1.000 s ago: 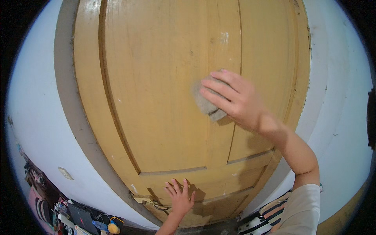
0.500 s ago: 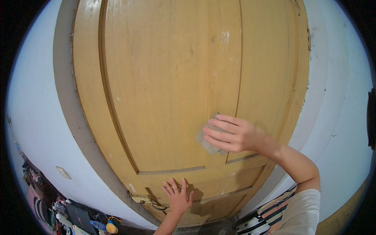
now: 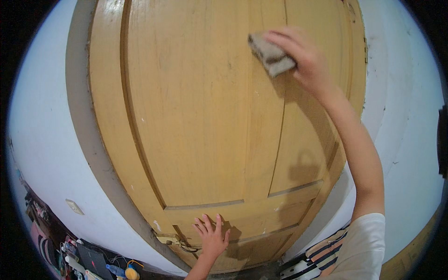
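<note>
A tall yellowish wooden door (image 3: 196, 116) with recessed panels fills the middle of the view. High on its right part, my right hand (image 3: 305, 58) grips a folded grey-brown cloth (image 3: 275, 59). The hand is a little blurred, and a shadow of the arm falls on the door below it. I cannot tell whether the cloth touches the wood. My left hand (image 3: 213, 237) rests low on the door with fingers spread, holding nothing. Just left of it sit the door's metal latch and handle (image 3: 175, 241).
White walls flank the door, with a light switch or socket plate (image 3: 74, 206) on the left one. At lower left stand a dark laptop-like panel (image 3: 91, 259), a blue-capped bottle (image 3: 115, 269) and clutter. Striped fabric (image 3: 326, 252) shows at lower right.
My right hand has moved up the door with the cloth, which now looks bunched and tilted off the surface. The left hand stays in the same place.
</note>
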`<state>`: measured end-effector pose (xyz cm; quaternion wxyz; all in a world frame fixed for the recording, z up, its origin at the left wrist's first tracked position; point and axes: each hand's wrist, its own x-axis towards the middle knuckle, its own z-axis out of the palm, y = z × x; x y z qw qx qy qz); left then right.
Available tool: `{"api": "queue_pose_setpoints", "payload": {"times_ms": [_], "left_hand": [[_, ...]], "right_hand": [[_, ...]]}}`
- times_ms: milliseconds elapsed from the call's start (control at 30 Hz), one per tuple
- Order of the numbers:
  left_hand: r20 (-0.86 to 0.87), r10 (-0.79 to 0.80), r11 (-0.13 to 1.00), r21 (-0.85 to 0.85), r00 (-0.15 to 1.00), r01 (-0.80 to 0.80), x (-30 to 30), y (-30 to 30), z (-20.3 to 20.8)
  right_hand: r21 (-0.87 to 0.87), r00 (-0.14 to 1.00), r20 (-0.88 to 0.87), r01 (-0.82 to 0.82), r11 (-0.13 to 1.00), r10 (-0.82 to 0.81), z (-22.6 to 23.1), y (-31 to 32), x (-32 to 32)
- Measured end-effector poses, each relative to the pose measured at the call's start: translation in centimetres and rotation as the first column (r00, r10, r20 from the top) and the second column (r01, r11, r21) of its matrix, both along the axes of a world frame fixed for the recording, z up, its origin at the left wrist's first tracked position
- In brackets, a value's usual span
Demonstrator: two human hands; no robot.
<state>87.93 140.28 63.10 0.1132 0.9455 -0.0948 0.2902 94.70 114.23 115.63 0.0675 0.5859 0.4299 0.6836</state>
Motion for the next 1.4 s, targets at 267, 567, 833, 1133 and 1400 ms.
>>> {"api": "queue_pose_setpoints", "payload": {"times_ms": [267, 567, 833, 1133, 1400], "left_hand": [[0.009, -0.002, 1.000, 0.002, 1.000, 0.002, 0.0, -0.3, 0.2], [-0.010, -0.011, 1.000, -0.005, 1.000, 0.011, 0.0, -0.2, 0.3], [-0.019, -0.006, 1.000, -0.008, 1.000, 0.006, -0.1, -0.1, 0.0], [0.008, -0.026, 0.995, -0.097, 1.000, 0.026, 0.1, -0.4, 0.1], [0.043, 0.009, 0.999, -0.054, 0.999, -0.007, 0.0, -0.2, 0.1]], "right_hand": [[0.069, 0.995, 0.079, 0.051, 0.996, -0.056, 2.2, -1.6, 0.4], [-0.041, 0.988, -0.035, 0.146, 0.988, -0.148, -6.5, -2.7, -1.4], [-0.170, 0.979, -0.067, 0.177, 0.969, -0.191, -10.7, -3.2, -2.1], [0.078, 0.999, -0.041, 0.038, 0.996, -0.035, -3.2, -2.9, -0.8], [0.041, 0.995, -0.027, 0.101, 0.994, -0.100, -7.2, -2.7, -0.5]]}}
